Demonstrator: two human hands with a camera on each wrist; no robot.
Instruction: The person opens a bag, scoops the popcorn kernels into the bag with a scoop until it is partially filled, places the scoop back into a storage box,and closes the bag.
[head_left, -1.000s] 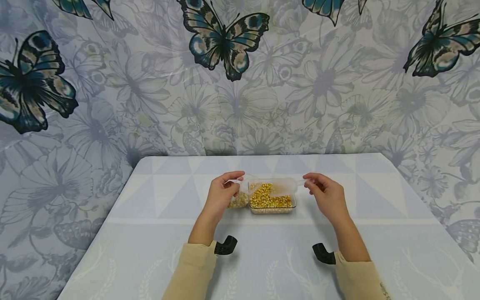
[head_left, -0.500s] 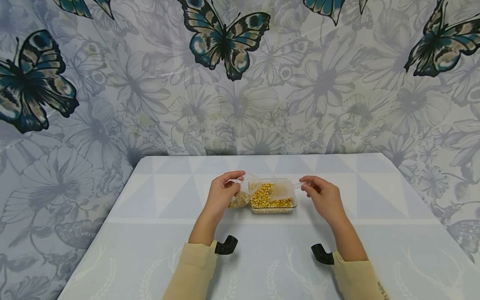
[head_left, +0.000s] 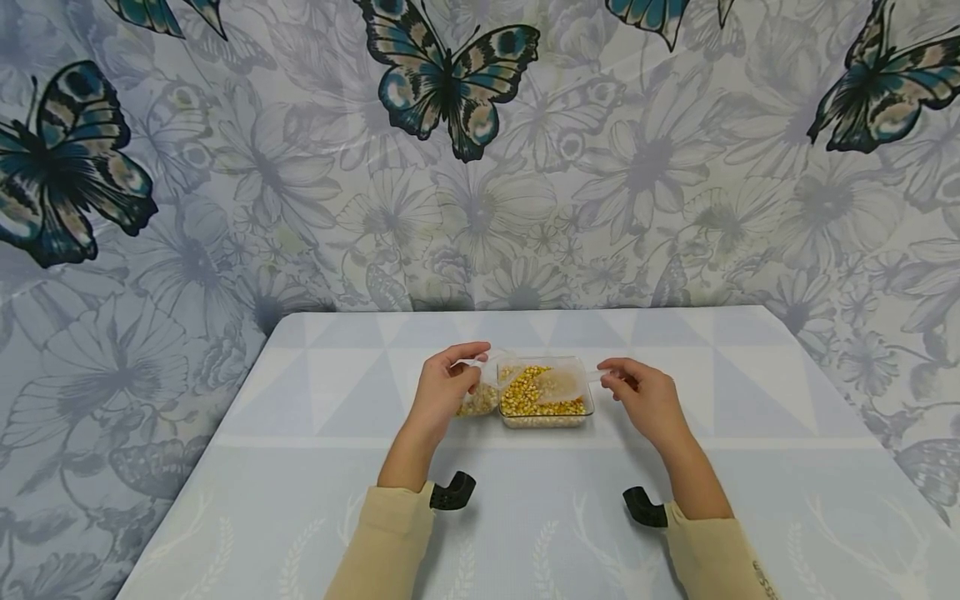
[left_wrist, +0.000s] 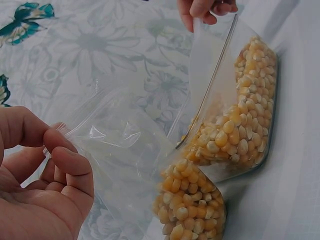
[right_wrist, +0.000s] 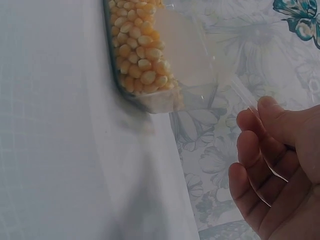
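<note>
My left hand (head_left: 442, 390) pinches the top edge of a clear zip bag (left_wrist: 117, 145) between thumb and fingers. Yellow corn kernels (left_wrist: 192, 202) fill the bottom of this bag, which stands against the left side of a rectangular glass container (head_left: 546, 415). More corn kernels (head_left: 522, 393) lie heaped inside the container, higher toward its left side. From the right, my right hand (head_left: 651, 398) grips the thin handle of a translucent scoop (right_wrist: 187, 47) by thumb and fingertips. The scoop's wide part is inside the container, low against the corn.
Container and bag stand on a pale patterned table (head_left: 540, 517), toward its far side. Behind it rises a wall (head_left: 480, 233) with flowers and butterflies. Black curved pieces (head_left: 453, 491) stick out at both sleeve cuffs.
My right hand has moved a little left and down, bringing the scoop lower into the corn in the container. The left hand and the bag have stayed in place.
</note>
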